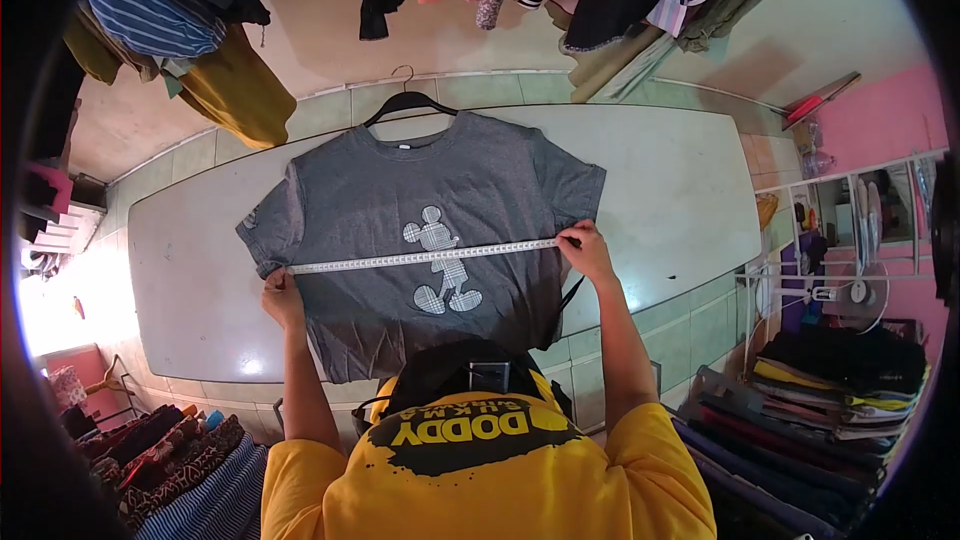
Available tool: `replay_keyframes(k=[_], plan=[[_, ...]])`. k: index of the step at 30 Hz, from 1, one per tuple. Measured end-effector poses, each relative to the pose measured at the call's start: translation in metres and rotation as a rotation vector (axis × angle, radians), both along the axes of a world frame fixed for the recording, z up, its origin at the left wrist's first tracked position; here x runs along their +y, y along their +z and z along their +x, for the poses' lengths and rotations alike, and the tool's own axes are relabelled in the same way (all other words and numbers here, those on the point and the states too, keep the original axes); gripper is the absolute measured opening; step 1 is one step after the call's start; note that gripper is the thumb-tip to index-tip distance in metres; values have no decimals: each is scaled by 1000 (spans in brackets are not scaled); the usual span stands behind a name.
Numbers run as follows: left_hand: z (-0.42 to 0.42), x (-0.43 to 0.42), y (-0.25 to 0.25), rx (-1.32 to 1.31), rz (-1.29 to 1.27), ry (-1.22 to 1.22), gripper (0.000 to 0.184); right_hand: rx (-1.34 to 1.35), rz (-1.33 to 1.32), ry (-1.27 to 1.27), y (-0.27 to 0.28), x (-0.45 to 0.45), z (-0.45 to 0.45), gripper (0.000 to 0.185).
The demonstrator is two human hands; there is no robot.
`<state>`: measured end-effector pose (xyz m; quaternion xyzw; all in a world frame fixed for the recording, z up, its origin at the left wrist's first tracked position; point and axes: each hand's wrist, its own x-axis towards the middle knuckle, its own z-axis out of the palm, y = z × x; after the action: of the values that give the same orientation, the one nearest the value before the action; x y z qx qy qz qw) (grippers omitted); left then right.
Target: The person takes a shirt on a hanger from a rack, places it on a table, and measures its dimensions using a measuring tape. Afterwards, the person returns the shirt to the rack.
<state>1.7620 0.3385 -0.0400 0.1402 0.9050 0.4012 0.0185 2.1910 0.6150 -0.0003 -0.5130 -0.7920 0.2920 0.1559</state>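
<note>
A dark grey T-shirt [370, 200] with a plaid cartoon-mouse print [436, 240] lies spread on the table, a black hanger [408, 102] in its neck. Across its chest runs a white measuring tape [400, 261], pulled straight over the print. My left hand [283, 298] pinches the tape's left end below the left sleeve. At the opposite side, under the other sleeve, my right hand [588, 248] grips the tape between thumb and fingers. The shirt's lower hem is partly hidden by my body.
The white table [680, 190] extends to both sides of the shirt. Hanging clothes [235, 85] line the far wall. Folded clothes [845, 365] are stacked at right, near a fan [858, 292]. More garments [175, 455] lie at lower left.
</note>
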Motion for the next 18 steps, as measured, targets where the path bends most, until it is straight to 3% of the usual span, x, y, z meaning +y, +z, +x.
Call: replay_keyframes(k=[18], plan=[[-2, -2, -9, 12, 57, -8, 12, -34, 26, 14, -2, 3, 2, 10]])
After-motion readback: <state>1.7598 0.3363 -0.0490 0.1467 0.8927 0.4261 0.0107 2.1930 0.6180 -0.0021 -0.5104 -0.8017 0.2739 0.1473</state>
